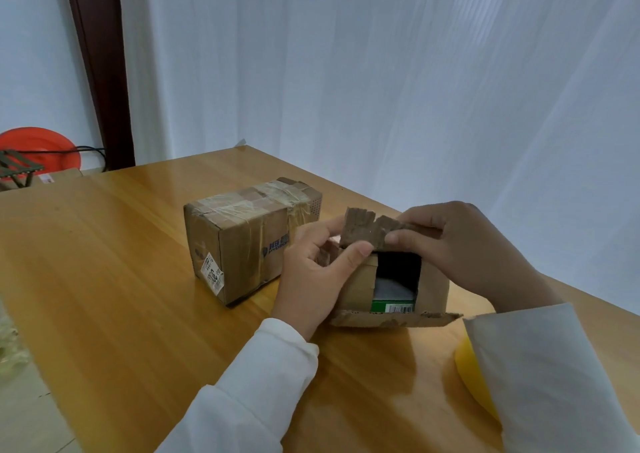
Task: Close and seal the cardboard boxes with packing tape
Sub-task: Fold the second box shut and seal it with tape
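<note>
A small open cardboard box [433,288] lies on its side on the wooden table [121,279], its open end facing me. Inside I see a dark gap, a grey item and a green packet with a barcode [393,306]. Its bottom flap [391,319] lies flat on the table. My left hand [318,276] and my right hand [460,244] both pinch the torn top flap [367,230], which is lifted above the opening. A second box [242,234], wrapped in clear tape, stands to the left behind it.
A yellow roll-like object [474,380] lies at the right, partly hidden by my right sleeve. White sheeting hangs behind the table. A red round object [38,147] and a dark door frame [100,71] are at the far left, beyond the table edge.
</note>
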Demonstrator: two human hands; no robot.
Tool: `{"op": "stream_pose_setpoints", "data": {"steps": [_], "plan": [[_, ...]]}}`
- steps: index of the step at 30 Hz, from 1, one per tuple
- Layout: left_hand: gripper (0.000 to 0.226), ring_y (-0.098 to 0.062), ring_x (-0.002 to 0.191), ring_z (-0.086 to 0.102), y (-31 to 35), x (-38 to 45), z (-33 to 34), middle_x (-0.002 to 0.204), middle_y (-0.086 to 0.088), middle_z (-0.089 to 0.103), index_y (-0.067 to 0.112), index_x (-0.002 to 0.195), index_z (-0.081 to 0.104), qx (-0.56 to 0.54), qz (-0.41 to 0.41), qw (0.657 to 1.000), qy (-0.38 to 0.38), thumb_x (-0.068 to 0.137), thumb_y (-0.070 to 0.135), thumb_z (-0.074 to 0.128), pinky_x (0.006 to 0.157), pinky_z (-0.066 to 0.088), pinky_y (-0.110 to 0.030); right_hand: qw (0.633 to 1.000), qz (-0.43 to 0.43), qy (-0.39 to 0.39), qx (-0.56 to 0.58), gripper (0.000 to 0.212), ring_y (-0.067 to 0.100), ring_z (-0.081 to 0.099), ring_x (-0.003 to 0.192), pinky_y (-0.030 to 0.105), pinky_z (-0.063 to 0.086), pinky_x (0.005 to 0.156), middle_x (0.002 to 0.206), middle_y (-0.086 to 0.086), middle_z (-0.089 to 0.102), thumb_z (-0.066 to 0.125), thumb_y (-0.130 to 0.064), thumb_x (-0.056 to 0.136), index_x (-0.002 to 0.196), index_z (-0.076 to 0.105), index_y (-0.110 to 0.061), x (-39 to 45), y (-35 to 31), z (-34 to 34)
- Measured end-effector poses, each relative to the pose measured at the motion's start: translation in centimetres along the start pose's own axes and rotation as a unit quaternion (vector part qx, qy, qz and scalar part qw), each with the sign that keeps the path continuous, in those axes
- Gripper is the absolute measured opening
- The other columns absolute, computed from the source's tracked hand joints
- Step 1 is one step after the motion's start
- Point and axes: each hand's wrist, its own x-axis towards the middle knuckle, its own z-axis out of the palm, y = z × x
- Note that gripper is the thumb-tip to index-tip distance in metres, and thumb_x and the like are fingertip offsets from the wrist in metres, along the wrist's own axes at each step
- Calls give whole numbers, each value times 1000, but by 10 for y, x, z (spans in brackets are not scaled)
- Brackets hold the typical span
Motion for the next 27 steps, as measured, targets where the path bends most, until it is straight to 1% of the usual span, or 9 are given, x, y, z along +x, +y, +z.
{"op": "stream_pose_setpoints", "data": {"steps": [3, 5, 7, 10, 12, 16, 19, 23, 27], "plan": [[13, 2, 102, 53, 1, 3, -3, 101, 26, 62, 49, 87, 67, -5, 10, 1000, -13, 75, 52, 68, 86, 45, -13, 1000, -14, 14, -13, 21, 6, 58, 70, 31, 42, 64, 64, -15, 62, 60, -38, 89, 68, 59, -41, -1, -3, -2], [17, -14, 97, 59, 2, 3, -3, 98, 8, 67, 42, 87, 70, -48, -19, 998, -39, 74, 53, 67, 81, 53, -28, 999, -19, 16, -25, 20, 8, 58, 74, 34, 45, 67, 68, -14, 63, 57, -39, 90, 70, 58, -41, -2, -3, -2], [20, -23, 94, 61, 5, 3, -3, 98, -8, 66, 30, 89, 71, -75, -35, 995, -60, 79, 47, 68, 76, 54, -32, 999, -22, 22, -37, 16, 10, 57, 77, 35, 45, 69, 71, -13, 63, 57, -39, 90, 75, 61, -39, -1, -4, 0], [12, -15, 86, 63, 8, 4, -5, 90, -4, 69, 21, 92, 69, -101, -54, 992, -55, 86, 28, 61, 71, 53, -25, 998, -16, 50, -45, 7, 8, 54, 88, 31, 42, 76, 81, -19, 62, 63, -40, 86, 90, 68, -38, 1, -8, 0], [10, -10, 82, 64, 9, 4, -6, 84, 4, 70, 23, 90, 69, -115, -83, 989, -46, 89, 23, 59, 68, 53, -22, 998, -26, 54, -29, 15, 2, 51, 93, 28, 41, 80, 84, -29, 57, 69, -42, 79, 93, 66, -45, 0, -11, -2], [12, -10, 78, 64, 9, 4, -8, 79, 3, 70, 22, 86, 70, -146, -106, 982, -58, 88, 26, 59, 65, 52, -23, 995, -57, 77, -10, 18, 4, 54, 91, 28, 43, 80, 79, -27, 60, 67, -34, 83, 79, 61, -50, 2, -5, 1], [24, -9, 80, 65, 11, 2, -6, 84, 0, 70, 21, 90, 71, -134, -75, 985, -82, 81, 37, 56, 69, 53, -22, 989, -62, 113, -72, 10, 5, 49, 83, 32, 38, 83, 72, -26, 56, 55, -41, 88, 82, 63, -40, 6, 1, 8], [22, -9, 75, 64, 12, 2, -6, 79, 0, 70, 20, 87, 71, -128, -54, 988, -70, 76, 35, 60, 65, 52, -24, 984, -73, 128, -104, 15, 6, 44, 87, 29, 27, 86, 73, -26, 51, 46, -42, 85, 81, 60, -38, 9, 0, 17], [19, -9, 72, 62, 11, 3, -5, 74, 2, 69, 22, 82, 71, -112, -46, 992, -35, 76, 36, 60, 60, 51, -21, 989, -65, 112, -69, 17, 7, 45, 86, 31, 32, 86, 76, -22, 56, 43, -50, 84, 85, 59, -42, 9, -2, 18]]}}
